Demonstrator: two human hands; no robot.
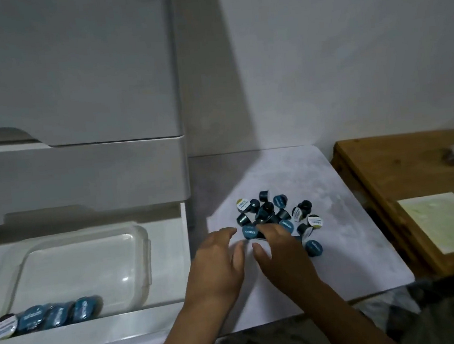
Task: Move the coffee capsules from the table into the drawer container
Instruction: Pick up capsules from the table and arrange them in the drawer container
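Note:
A heap of several dark coffee capsules (275, 215) with blue and white lids lies on the white table (346, 243). My left hand (219, 261) hovers at the heap's near left edge with relaxed fingers, holding nothing. My right hand (279, 252) reaches into the near side of the heap, its fingers over a blue-lidded capsule (249, 232); whether it grips one is hidden. At the left, the bottom drawer (171, 263) stands pulled out. A clear plastic container (82, 269) sits in it. Several capsules (48, 316) lie in a row at the drawer's near end.
A white drawer cabinet (73, 89) with shut upper drawers rises at the left. A wooden table (415, 181) stands right of the white table, with a pale square sheet (447, 222) on it. A white wall is behind.

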